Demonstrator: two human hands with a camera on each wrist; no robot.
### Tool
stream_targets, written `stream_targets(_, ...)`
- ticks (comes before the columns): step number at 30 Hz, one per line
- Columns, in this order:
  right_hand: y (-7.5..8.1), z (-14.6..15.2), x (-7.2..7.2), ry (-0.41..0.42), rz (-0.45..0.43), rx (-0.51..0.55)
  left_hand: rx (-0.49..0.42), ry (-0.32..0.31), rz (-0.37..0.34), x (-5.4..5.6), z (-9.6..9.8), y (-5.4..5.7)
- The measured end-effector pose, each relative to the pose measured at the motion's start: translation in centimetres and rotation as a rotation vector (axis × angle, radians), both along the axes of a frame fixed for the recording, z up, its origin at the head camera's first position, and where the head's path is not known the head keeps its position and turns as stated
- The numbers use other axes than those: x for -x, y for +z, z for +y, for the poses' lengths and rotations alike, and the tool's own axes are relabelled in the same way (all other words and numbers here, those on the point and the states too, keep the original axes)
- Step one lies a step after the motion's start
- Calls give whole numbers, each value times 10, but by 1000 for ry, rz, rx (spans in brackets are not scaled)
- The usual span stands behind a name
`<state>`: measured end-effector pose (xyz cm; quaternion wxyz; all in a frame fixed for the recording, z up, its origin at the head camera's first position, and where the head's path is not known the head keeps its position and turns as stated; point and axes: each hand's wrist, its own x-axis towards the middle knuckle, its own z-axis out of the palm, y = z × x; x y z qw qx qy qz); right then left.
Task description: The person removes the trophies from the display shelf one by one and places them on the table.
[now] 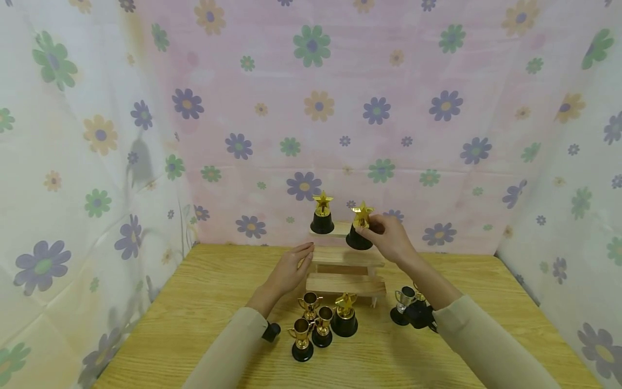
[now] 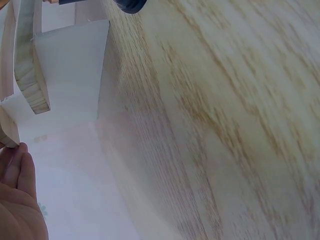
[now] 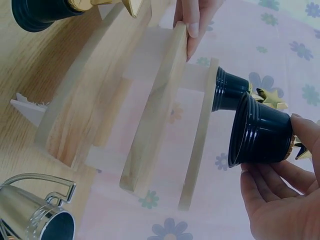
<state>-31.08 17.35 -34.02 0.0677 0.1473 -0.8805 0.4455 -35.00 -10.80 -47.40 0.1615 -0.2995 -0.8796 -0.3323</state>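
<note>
My right hand pinches a star trophy with a gold star and black base. The right wrist view shows its black base held sideways-on, beside the top shelf board. Another star trophy stands at the left end of that top step. My left hand has its fairly straight fingers at the left end of the middle board of the wooden step stand. In the left wrist view, the left fingertips touch the board's end.
In front of the stand are a star trophy and several gold cup trophies, one nearest the front. A silver cup stands right of the stand, partly behind my right forearm. Flowered cloth hangs behind the wooden table.
</note>
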Motion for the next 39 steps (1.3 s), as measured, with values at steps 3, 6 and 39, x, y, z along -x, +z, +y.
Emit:
stream_targets(3,-1,2,-3,10,-5,0,2,0,3,0,0,0)
stream_targets(6,-2,4,-6,13,-13,0,2,1,9,0,0,0)
stream_targets(39,-10,19,-36,35,-24,-29,4,18,0,-3,2,3)
